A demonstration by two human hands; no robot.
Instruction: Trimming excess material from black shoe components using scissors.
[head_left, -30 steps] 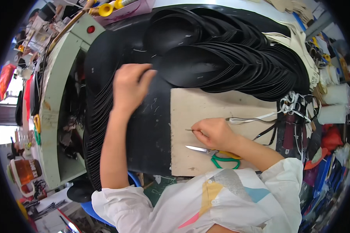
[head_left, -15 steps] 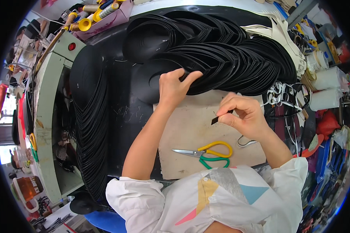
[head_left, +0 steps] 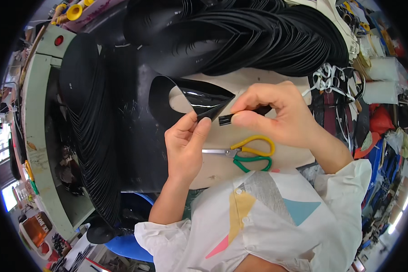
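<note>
My left hand point(head_left: 186, 146) pinches the near edge of a glossy black curved sheet piece point(head_left: 192, 99) and folds it up off the beige board point(head_left: 258, 136). My right hand point(head_left: 276, 113) holds a short black strip point(head_left: 240, 115) between thumb and fingers, its end close to the folded tip of the black piece. Scissors with one yellow and one green handle point(head_left: 247, 154) lie on the board just below both hands.
A fanned stack of black curved pieces point(head_left: 258, 41) fills the far side of the bench, and another stack point(head_left: 88, 136) runs down the left. White straps and buckles point(head_left: 333, 79) lie at the right, with rolls and clutter beyond. A green machine frame point(head_left: 36, 113) stands at the left.
My left hand has come back from the far stack with one black piece and lifted it. My right hand has brought the small black strip left toward it. The view has shifted closer.
</note>
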